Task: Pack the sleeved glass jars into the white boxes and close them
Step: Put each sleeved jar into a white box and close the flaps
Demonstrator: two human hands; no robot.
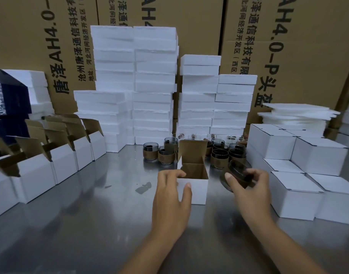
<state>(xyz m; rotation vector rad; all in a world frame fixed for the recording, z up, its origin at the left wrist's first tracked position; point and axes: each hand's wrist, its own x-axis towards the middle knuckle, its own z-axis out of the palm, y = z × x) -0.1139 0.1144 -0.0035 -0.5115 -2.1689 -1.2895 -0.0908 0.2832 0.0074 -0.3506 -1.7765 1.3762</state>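
The right hand is gripping a sleeved jar, thumb and fingers curled round it, holding it tilted just beside the open box, at the box's 3 o'clock, over the table. The left hand is grasping the box's near left corner, thumb on the front wall, fingers over the rim. The lid is standing up at the box's far side. More jars are sitting at its 12 o'clock. Closed boxes are sitting stacked at 3 o'clock, open boxes are standing in a row at 9 to 10 o'clock, and foam stacks are standing at 12 o'clock behind the jars.
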